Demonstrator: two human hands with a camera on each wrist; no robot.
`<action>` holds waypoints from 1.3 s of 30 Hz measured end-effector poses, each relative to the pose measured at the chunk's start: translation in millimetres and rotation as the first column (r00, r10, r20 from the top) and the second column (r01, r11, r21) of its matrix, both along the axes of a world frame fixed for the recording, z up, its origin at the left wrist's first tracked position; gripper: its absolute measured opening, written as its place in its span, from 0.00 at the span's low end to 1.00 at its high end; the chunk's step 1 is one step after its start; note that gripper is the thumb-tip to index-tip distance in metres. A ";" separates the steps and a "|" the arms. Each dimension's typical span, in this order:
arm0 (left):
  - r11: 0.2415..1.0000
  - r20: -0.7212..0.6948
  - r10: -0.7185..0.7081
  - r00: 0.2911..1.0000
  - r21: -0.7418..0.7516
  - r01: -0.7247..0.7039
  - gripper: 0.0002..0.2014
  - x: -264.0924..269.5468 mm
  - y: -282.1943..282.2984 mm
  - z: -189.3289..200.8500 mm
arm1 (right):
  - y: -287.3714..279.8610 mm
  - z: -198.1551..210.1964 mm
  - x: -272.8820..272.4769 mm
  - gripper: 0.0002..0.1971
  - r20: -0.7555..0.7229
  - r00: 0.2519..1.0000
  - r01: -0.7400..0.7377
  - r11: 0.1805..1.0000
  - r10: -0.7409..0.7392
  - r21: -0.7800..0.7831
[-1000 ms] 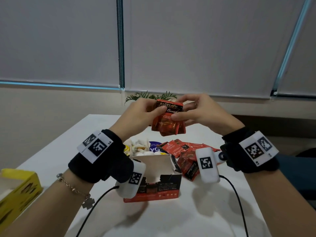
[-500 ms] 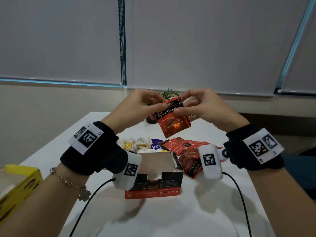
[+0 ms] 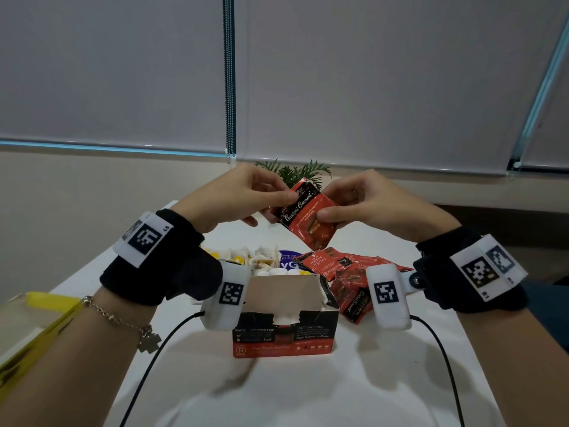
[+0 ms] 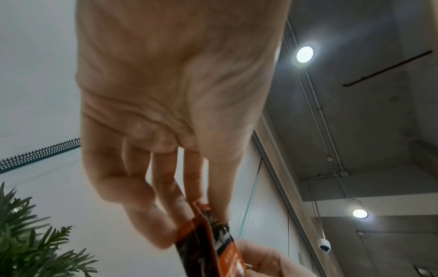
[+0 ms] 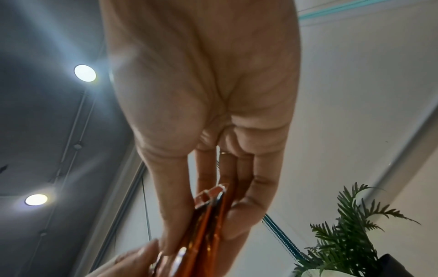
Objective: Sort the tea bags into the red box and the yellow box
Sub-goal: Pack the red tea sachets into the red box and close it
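Both hands hold a small stack of red tea bags (image 3: pixel 306 215) in the air above the table. My left hand (image 3: pixel 246 197) pinches the stack's upper left corner between thumb and fingers. My right hand (image 3: pixel 358 201) pinches its right edge. In the left wrist view the red tea bags (image 4: pixel 208 241) show edge-on below the left hand (image 4: pixel 166 215). The right wrist view shows the red tea bags (image 5: pixel 203 224) between thumb and fingers of the right hand (image 5: pixel 213 206). The red box (image 3: pixel 284 322) stands open below. A corner of the yellow box (image 3: pixel 27 328) shows at the left edge.
More red tea bags (image 3: pixel 345 272) lie piled on the white table (image 3: pixel 308 396) behind and right of the red box. A heap of pale tea bags (image 3: pixel 258 260) lies behind it on the left. A potted plant (image 3: pixel 292 172) stands at the table's far edge.
The held red tea bags have turned from upright to tilted, label facing me. Both hands stayed together in the air; the view shifted slightly.
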State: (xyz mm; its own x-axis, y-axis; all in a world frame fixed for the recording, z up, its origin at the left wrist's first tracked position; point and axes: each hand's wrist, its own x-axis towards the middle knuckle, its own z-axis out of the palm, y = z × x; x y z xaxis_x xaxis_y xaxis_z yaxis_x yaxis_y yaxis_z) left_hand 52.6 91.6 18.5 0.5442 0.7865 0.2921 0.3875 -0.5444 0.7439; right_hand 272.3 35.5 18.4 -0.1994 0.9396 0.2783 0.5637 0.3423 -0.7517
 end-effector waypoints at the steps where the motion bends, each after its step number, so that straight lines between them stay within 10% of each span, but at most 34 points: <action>1: 1.000 0.016 0.009 1.000 0.014 -0.009 0.12 -0.8 0.3 0.2 | -0.1 -0.2 -0.2 0.12 0.010 1.000 -0.005 1.000 0.005 0.004; 13: 0.965 -0.033 -0.200 0.979 -0.182 0.190 0.12 11.0 -6.7 -6.9 | 5.3 -7.9 4.6 0.13 -0.079 0.996 -0.047 0.999 0.045 -0.027; 19: 0.983 -0.006 -0.138 0.990 -0.122 0.136 0.09 6.4 1.8 -5.2 | 1.7 -7.9 27.8 0.19 0.183 0.983 0.039 0.946 0.021 -0.321; 23: 0.993 0.002 -0.103 0.995 -0.058 0.103 0.07 -0.1 5.1 -1.7 | 16.5 -40.0 35.3 0.20 0.697 0.717 0.406 0.812 0.002 -0.419; 29: 0.991 -0.065 -0.120 0.991 -0.070 0.116 0.08 1.4 3.7 -3.3 | 16.9 -74.6 25.6 0.21 0.849 0.525 0.544 0.787 -0.050 -0.290; 39: 0.991 -0.237 -0.086 0.968 0.078 0.107 0.05 -3.5 3.4 -1.7 | 28.0 -49.9 57.2 0.10 0.646 0.723 0.548 0.773 -0.245 -0.320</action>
